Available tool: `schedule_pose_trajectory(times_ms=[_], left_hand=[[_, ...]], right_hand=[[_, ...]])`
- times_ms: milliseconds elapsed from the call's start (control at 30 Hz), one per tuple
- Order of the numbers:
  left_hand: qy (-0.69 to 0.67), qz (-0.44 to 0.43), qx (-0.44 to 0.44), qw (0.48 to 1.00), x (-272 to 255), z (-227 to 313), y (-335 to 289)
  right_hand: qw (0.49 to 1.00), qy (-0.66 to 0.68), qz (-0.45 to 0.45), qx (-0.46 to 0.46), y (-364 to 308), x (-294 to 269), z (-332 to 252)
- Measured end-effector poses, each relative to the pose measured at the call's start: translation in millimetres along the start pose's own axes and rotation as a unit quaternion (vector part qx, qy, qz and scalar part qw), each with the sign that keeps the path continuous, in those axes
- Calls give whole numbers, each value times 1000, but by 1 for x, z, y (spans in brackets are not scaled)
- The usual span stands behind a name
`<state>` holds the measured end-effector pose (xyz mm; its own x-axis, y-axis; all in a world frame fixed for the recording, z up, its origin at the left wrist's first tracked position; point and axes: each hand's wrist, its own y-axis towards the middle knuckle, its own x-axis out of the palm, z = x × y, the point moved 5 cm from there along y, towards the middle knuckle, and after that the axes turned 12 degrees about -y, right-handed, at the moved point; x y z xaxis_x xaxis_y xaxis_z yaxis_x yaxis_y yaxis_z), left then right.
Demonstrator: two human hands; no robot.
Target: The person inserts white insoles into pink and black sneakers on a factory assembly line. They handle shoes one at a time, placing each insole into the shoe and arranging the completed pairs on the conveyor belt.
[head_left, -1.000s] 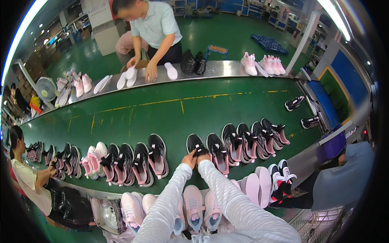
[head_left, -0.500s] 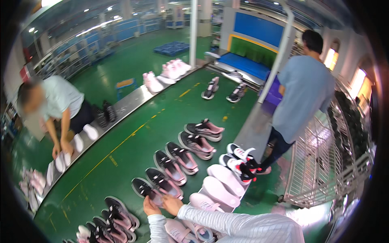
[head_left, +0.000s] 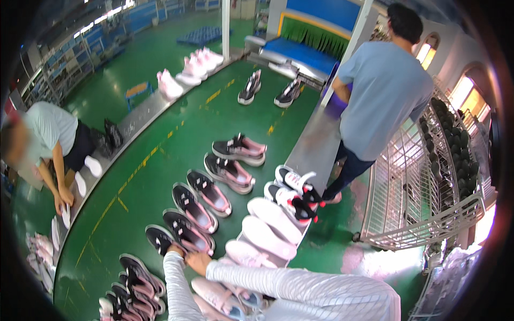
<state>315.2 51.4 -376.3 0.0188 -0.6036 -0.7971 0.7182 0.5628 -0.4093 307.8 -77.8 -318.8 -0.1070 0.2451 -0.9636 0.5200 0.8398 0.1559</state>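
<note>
A row of black sneakers with pink linings lies on the green conveyor belt point(head_left: 134, 208). At the near end of this row, my left hand point(head_left: 174, 250) is closed at the heel of a black sneaker point(head_left: 157, 238). My right hand point(head_left: 198, 262) is curled against the same heel from the right side, its fingertips partly hidden. Touching distance from it is a second black and pink sneaker point(head_left: 188, 231). Below my forearms rest pale pink sneakers point(head_left: 214, 297), partly covered by my sleeves.
White shoes point(head_left: 267, 235) and black-white-red sneakers point(head_left: 292, 195) line the right ledge. More black sneakers point(head_left: 142, 275) sit at lower left. A person in blue point(head_left: 380, 96) stands by a wire rack point(head_left: 423, 214); another person point(head_left: 51, 134) handles white pieces across the belt.
The view has swung to the right, so the scene sits further left. Both my hands stay at the nearest sneaker's heel, with my left hand now covering more of it.
</note>
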Motion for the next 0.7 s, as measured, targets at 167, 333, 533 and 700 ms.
schedule_pose_trajectory(times_ms=[167,333,533,700], left_hand=[[-792,167,-62,583,1,-15,-40],[-841,176,-30,511,-15,-52,-41],[-851,214,-118,466,-8,-15,-42],[-577,330,-172,727,-9,-25,-52]], right_hand=[[988,148,-38,35,-15,-23,30],[962,200,102,155,-83,-127,117],[921,-92,-80,371,-170,-132,251],[889,-152,-250,352,-158,-135,248]])
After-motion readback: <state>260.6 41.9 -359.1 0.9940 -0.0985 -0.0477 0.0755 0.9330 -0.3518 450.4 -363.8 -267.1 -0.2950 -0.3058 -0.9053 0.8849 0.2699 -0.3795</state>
